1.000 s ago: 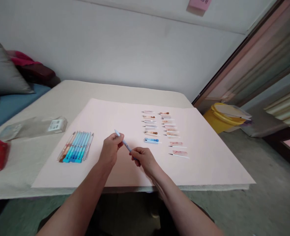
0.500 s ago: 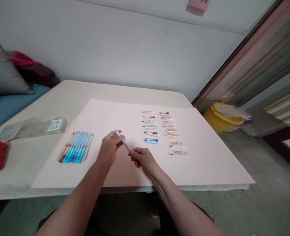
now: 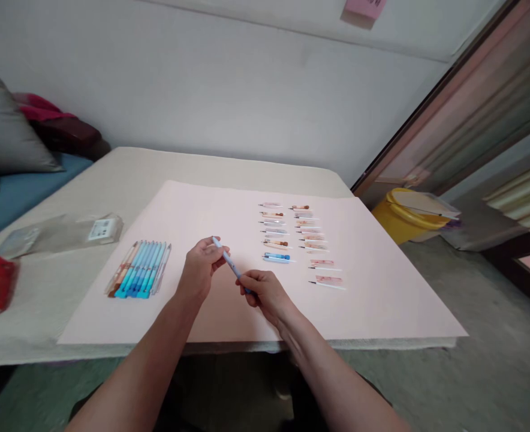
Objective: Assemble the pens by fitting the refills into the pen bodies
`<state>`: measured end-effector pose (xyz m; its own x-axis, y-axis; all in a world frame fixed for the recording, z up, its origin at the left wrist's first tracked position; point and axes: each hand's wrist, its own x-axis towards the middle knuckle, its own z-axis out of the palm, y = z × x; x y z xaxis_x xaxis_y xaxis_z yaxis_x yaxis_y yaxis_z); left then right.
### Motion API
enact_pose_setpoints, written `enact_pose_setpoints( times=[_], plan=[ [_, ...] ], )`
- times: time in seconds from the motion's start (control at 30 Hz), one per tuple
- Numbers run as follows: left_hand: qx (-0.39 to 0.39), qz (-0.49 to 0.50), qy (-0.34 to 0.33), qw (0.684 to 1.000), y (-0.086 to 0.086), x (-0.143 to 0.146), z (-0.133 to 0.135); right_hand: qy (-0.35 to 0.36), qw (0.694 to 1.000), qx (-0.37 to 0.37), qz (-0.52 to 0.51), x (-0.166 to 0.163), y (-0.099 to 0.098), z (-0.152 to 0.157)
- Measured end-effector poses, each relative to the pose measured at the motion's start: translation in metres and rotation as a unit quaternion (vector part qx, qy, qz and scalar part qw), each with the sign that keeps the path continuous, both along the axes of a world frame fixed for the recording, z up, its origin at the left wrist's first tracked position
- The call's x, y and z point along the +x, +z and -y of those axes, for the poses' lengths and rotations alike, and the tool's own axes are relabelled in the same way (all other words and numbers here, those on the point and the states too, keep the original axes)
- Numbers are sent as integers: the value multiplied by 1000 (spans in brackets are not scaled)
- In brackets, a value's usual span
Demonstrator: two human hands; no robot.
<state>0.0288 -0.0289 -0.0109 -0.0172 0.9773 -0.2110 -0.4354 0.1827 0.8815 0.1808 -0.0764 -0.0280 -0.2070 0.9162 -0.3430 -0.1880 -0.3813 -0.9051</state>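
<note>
From my end I see the right hand [image 3: 262, 290], nearest me, its thumb and fingers pinched shut on the lower end of a pale blue pen [image 3: 231, 263]. The left hand [image 3: 199, 264] has its fingers curled about the upper part. The pen slants between them over the pink sheet [image 3: 364, 312]. I see pens [image 3: 144, 269] lying side by side at left, pen parts [image 3: 276, 257] in two columns at right, and farther off a yellow tub [image 3: 393, 216] and the wall [image 3: 229, 90].

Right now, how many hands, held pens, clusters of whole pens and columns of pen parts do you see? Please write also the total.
Hands: 2 (left hand, right hand)
Held pen: 1
Whole-pen cluster: 1
Pen-part columns: 2
Total: 6
</note>
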Motion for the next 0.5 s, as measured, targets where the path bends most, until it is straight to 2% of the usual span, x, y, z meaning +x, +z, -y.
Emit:
enact_pose_setpoints(
  times=[0.23, 0.5],
  plan=[
    [-16, -54, 32, 998, -3, 3, 1, -9, 1000, 11, 16, -2, -2, 0],
    [8, -18, 12, 1000, -2, 2, -1, 19, 990, -80, -112, 0, -2, 1]
  ],
)
